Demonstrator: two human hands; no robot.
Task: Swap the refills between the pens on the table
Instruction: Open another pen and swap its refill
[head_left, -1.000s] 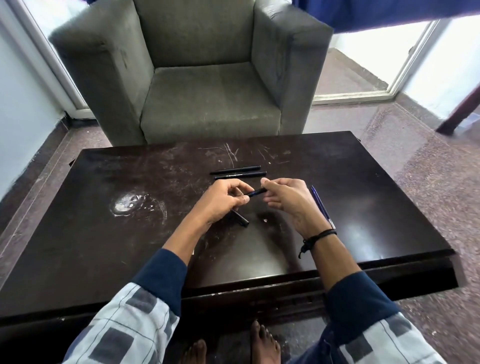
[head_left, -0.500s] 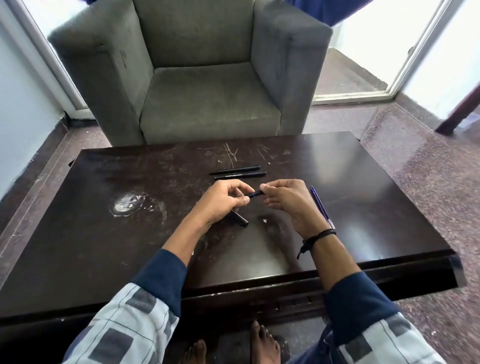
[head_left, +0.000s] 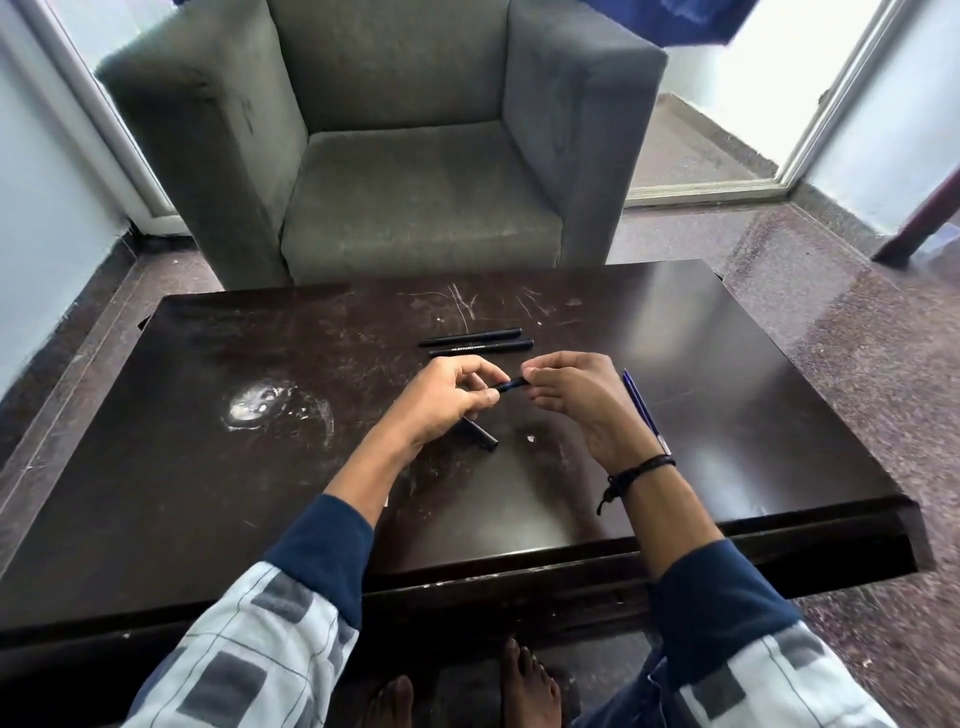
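A short dark pen piece (head_left: 511, 384) sits between both hands, just above the dark table (head_left: 727, 364). It lies almost flat, running left to right, with its right end a bit higher. The left hand (head_left: 447, 397) is curled shut and pinches its left end. The right hand (head_left: 576, 397) pinches the right end with its fingertips (head_left: 530, 371). A black pen tube (head_left: 478, 434) sticks out below the left hand, pointing down and right. Since a second ago the hands have hardly moved. Two black pens (head_left: 475, 343) lie side by side just behind the hands. A blue pen (head_left: 644, 410) lies beside the right wrist.
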